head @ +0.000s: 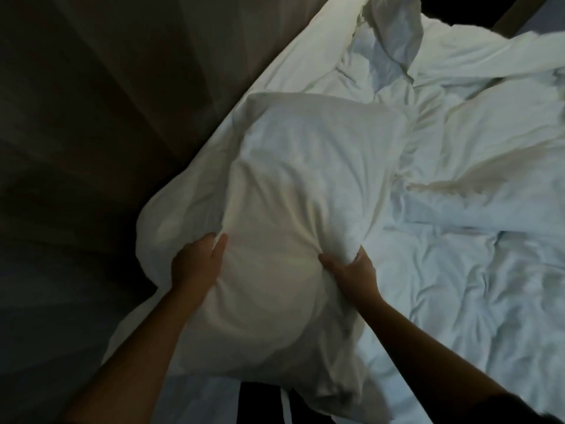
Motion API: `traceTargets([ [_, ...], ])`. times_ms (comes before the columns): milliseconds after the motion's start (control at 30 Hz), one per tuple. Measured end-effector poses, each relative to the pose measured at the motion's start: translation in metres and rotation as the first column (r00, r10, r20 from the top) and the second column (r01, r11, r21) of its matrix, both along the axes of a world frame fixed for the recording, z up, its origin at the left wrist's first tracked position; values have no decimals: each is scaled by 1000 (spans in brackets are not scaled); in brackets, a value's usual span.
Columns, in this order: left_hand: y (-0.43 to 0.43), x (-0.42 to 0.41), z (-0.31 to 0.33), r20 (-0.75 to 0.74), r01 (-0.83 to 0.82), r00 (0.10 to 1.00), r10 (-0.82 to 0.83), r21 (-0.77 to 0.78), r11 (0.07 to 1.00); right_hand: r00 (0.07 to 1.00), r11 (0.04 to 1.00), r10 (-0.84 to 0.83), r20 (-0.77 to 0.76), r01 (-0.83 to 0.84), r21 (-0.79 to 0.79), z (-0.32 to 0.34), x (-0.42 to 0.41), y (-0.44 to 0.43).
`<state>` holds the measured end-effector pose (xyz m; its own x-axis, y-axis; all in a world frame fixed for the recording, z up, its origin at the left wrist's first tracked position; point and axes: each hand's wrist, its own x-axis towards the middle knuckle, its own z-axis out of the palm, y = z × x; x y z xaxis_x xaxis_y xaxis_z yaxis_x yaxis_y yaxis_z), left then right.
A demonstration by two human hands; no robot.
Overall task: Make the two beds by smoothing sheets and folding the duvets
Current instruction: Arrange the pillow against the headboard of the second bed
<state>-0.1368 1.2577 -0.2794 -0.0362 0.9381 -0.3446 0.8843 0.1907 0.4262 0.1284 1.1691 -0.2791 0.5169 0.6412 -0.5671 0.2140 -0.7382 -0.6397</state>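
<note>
- Gripped the pillow (305, 185) with the left hand (195, 261) at 7 o'clock, fingers curled into the cloth at its left edge.
- Pinched a bunch of the same pillow's cover with the right hand (348, 270) at 5 o'clock, thumb and fingers closed tight round the fold.
- Kept both hands near each other at the pillow's lower middle, with bare forearms reaching in from 7 and 5 o'clock.
- Looked white and plump, that pillow, with creases drawn toward each grip and its long axis running from 6 toward 12 o'clock.
- Filled the centre of view over the left edge of the bed (232, 130), with the lower end drooping toward 6 o'clock.
- Could not tell whether rested on the bed or was lifted clear of it.
- Lay heaped at 2 to 3 o'clock: the duvet (489, 133), white, in thick loose folds, not folded up.
- Spread at 4 o'clock: the sheet (458, 301), pale and heavily wrinkled, not smoothed.
- Sat bunched at 1 o'clock: a crumpled white cloth (394, 29), too dim to identify.
- Stood dark at 9 o'clock, beside the bed: a wall (76, 117).
</note>
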Motion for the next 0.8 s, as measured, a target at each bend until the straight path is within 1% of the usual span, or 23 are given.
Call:
traceTargets([
  [67,16,-1,-6,17,-43,999,43,-26,999,1000,999,4,-22,-5,-42,-7,5,10],
  [100,25,-1,-10,26,-69,997,71,-59,996,1000,999,-21,-20,20,-48,-10,8,16],
  [167,48,3,-13,68,-118,989,128,-134,984,993,992,-119,-3,119,-31,-14,14,32],
  [233,77,18,-14,151,-119,977,149,-193,974,977,977,-214,-7,214,-8,-16,20,51],
  [300,104,39,-18,272,-141,938,215,-266,953,958,959,-282,-45,281,-40,-20,24,71],
  [333,115,49,-22,320,-151,910,262,-334,931,951,952,-302,-60,298,-72,-23,25,79],
  [400,129,63,-33,366,-157,861,352,-468,870,947,946,-314,-67,306,-106,-31,29,90],
  [433,132,66,-40,371,-153,852,370,-498,853,948,946,-312,-58,305,-110,-36,32,94],
  [467,132,67,-44,351,-143,868,351,-499,854,953,949,-301,-41,295,-112,-39,35,95],
  [567,123,62,-44,256,-146,931,261,-394,907,961,956,-277,-18,274,-100,-44,39,87],
  [633,113,57,-31,257,-167,929,266,-352,921,965,963,-262,-9,261,-63,-38,38,77],
  [733,88,47,1,292,-201,910,293,-307,930,983,984,-181,-36,180,-11,-40,43,52],
  [800,61,39,26,308,-225,898,313,-288,931,989,990,-137,-52,138,17,-18,36,36],
])
